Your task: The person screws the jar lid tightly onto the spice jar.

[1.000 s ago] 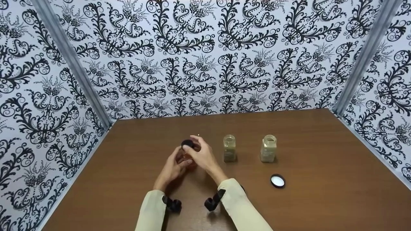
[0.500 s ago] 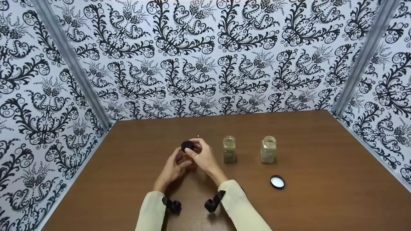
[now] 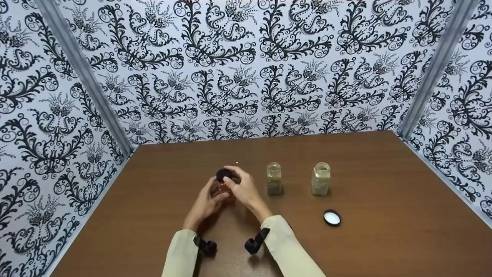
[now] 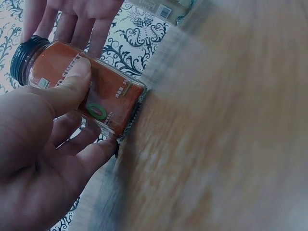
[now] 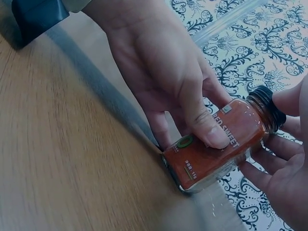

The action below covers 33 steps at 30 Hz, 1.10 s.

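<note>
A glass jar of orange-red powder (image 3: 224,187) is held between both hands over the table's middle. Its black lid (image 3: 223,174) is on its neck. The left hand (image 3: 205,203) grips the jar body; in the left wrist view its thumb lies across the label of the jar (image 4: 113,89). Around the lid (image 3: 223,174) the right hand (image 3: 246,191) has its thumb and fingers. From the right wrist view, the right hand (image 5: 284,180) has its thumb against the lid (image 5: 267,107), fingers beneath the neck. The jar's base is near or on the table; contact cannot be told.
Two lidless glass jars with pale greenish contents, one nearer (image 3: 274,180) and one farther right (image 3: 321,180), stand right of the hands. A black lid with a white inside (image 3: 332,218) lies in front of them. Patterned walls (image 3: 238,77) enclose the brown table (image 3: 173,165).
The right hand's fingers have come down slightly and shifted around the lid. The left hand keeps its hold on the jar, and the other jars have not moved.
</note>
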Available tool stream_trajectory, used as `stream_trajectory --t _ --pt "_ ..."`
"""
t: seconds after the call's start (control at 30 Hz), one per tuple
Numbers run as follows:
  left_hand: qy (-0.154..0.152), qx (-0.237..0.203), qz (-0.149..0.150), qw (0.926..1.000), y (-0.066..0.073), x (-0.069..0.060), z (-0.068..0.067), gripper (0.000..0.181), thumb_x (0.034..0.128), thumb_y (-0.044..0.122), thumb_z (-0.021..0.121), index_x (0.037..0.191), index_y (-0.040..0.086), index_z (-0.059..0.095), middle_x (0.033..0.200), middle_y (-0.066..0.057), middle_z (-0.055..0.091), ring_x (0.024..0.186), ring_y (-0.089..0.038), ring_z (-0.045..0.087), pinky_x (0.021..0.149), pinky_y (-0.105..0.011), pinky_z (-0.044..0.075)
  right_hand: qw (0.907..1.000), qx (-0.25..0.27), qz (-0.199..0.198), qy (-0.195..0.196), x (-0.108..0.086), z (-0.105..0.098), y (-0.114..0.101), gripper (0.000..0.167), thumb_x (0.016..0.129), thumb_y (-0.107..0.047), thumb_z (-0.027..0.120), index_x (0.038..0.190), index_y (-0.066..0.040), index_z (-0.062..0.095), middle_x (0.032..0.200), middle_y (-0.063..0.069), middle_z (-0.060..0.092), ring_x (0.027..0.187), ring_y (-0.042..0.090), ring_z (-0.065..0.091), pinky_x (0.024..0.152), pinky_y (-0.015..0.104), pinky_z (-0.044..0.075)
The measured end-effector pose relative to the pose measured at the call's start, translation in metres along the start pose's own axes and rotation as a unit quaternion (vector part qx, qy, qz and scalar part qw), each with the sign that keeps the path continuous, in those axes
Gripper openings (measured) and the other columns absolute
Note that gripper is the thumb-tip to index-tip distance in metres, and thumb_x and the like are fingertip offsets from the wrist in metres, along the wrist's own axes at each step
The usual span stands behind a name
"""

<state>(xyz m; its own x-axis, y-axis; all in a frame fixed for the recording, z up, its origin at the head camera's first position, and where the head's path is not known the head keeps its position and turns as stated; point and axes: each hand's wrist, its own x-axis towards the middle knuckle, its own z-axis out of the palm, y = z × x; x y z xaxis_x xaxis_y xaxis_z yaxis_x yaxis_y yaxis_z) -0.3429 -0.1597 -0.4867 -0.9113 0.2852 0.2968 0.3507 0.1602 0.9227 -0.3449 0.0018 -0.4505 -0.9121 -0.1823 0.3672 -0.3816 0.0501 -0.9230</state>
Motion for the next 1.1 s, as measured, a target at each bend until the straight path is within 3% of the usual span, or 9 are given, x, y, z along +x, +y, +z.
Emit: stream_trajectory --t 0.23,0.43,0.6,0.8,1.1 --pt "0.000 0.003 0.009 1.0000 0.0002 -0.0003 0.0003 0.055 0.0921 -0.005 0.064 0.143 -0.002 0.042 0.138 -0.031 0.056 0.125 -0.040 0.058 0.105 -0.035 0.052 0.9995 0.022 0.011 0.022 -0.0003 0.0030 0.0007 0.036 0.091 -0.006 0.071 0.124 0.002 0.059 0.120 0.025 0.070 0.111 0.036 0.069 0.100 0.043 0.054" --pt "-0.002 0.004 0.014 0.9999 -0.0003 0.0003 0.0001 0.055 0.0925 -0.004 0.064 0.143 -0.002 0.042 0.136 -0.030 0.058 0.121 -0.035 0.062 0.102 -0.032 0.053 0.9994 -0.007 0.024 0.025 -0.0001 0.0022 -0.0021 0.044 0.088 -0.015 0.076 0.126 -0.002 0.057 0.122 0.021 0.070 0.114 0.033 0.068 0.102 0.043 0.052" --pt "-0.009 0.011 0.009 0.9999 -0.0008 -0.0002 -0.0003 0.055 0.0949 -0.001 0.063 0.145 -0.001 0.040 0.139 -0.031 0.055 0.126 -0.041 0.059 0.104 -0.036 0.052 0.9996 -0.017 0.024 -0.003 -0.0014 -0.0014 -0.0049 0.046 0.096 -0.016 0.065 0.140 -0.007 0.056 0.134 0.022 0.063 0.121 0.035 0.063 0.108 0.047 0.048" --pt "-0.011 0.027 0.005 0.9996 -0.0011 -0.0007 0.0003 0.057 0.0965 0.004 0.063 0.148 0.001 0.038 0.147 -0.028 0.049 0.134 -0.042 0.052 0.110 -0.048 0.046 0.9999 -0.007 0.002 -0.010 -0.0027 -0.0018 -0.0041 0.038 0.097 -0.005 0.058 0.135 -0.001 0.059 0.130 0.026 0.064 0.119 0.036 0.065 0.104 0.047 0.051" --pt "-0.008 0.031 0.017 0.9993 0.0006 -0.0001 0.0003 0.055 0.0954 0.000 0.063 0.146 0.002 0.041 0.143 -0.028 0.054 0.128 -0.038 0.057 0.104 -0.037 0.051 0.9998 0.010 -0.001 0.018 -0.0017 0.0014 -0.0027 0.032 0.093 -0.006 0.069 0.122 0.001 0.058 0.119 0.026 0.069 0.112 0.040 0.067 0.101 0.050 0.052"
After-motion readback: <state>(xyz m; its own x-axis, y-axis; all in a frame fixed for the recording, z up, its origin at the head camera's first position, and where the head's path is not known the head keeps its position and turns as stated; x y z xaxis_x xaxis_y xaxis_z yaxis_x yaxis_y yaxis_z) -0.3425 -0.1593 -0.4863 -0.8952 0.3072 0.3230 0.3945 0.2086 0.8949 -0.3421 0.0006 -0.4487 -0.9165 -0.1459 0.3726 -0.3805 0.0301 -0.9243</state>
